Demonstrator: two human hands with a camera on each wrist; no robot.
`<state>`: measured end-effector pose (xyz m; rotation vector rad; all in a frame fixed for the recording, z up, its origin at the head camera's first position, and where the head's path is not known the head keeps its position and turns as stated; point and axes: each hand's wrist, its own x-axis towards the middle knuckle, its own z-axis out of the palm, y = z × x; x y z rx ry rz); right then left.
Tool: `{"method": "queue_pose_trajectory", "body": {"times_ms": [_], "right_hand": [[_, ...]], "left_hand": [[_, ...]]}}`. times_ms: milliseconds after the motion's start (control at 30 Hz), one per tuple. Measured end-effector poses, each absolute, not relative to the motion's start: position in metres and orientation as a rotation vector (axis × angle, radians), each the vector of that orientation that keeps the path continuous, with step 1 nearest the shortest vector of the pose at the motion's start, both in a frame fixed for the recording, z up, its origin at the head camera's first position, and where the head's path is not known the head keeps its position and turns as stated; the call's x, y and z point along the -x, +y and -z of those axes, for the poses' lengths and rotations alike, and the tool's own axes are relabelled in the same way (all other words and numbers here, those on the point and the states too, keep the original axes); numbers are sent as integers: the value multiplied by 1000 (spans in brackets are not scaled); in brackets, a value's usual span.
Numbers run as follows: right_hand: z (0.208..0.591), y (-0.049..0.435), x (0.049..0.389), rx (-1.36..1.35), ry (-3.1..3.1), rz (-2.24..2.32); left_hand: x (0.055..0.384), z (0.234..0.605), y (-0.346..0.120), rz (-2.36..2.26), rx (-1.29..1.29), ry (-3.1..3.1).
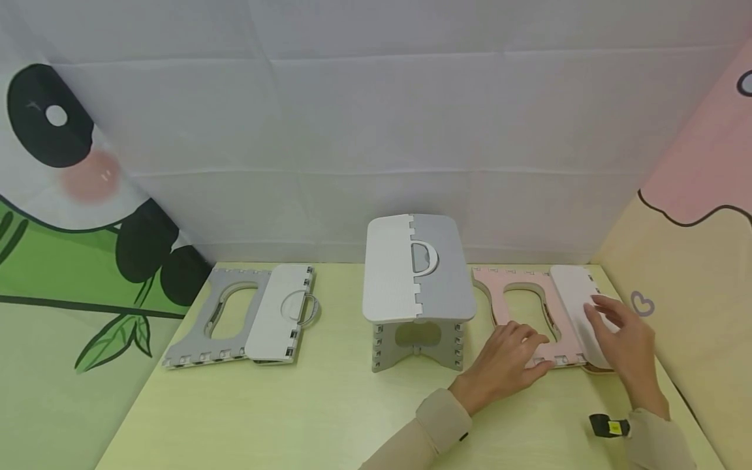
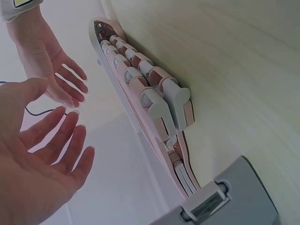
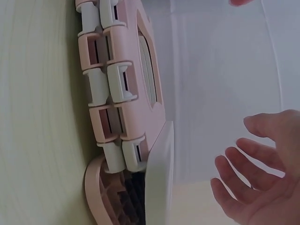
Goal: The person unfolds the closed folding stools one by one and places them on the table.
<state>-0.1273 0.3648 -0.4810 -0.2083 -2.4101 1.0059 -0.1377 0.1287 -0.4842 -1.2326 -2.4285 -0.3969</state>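
A pink and white folding step stool (image 1: 568, 326) lies folded flat on the table at the right. My left hand (image 1: 504, 364) hovers over its front left part, fingers spread and loosely bent, holding nothing. Over the stool's white panel (image 1: 571, 297) is my right hand (image 1: 624, 343), also with relaxed fingers and nothing in its grasp. Both wrist views show a gap between each hand and the stool. Along the stool's edge, pink and white hinge knuckles (image 3: 110, 84) alternate in the right wrist view.
A grey and white step stool (image 1: 418, 281) stands unfolded at the middle back, its handle (image 1: 433, 258) on top. To the left, another grey and white stool (image 1: 235, 326) lies folded flat. A white cloth backdrop (image 1: 329, 130) rises behind the table, with printed cloths at both sides.
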Motion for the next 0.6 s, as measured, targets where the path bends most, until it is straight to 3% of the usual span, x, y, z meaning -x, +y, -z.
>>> {"method": "queue_pose_trajectory", "body": {"times_ms": [600], "right_hand": [[484, 381, 129, 279, -2486, -991]], "left_hand": [[140, 489, 140, 377, 1209, -2527]]}}
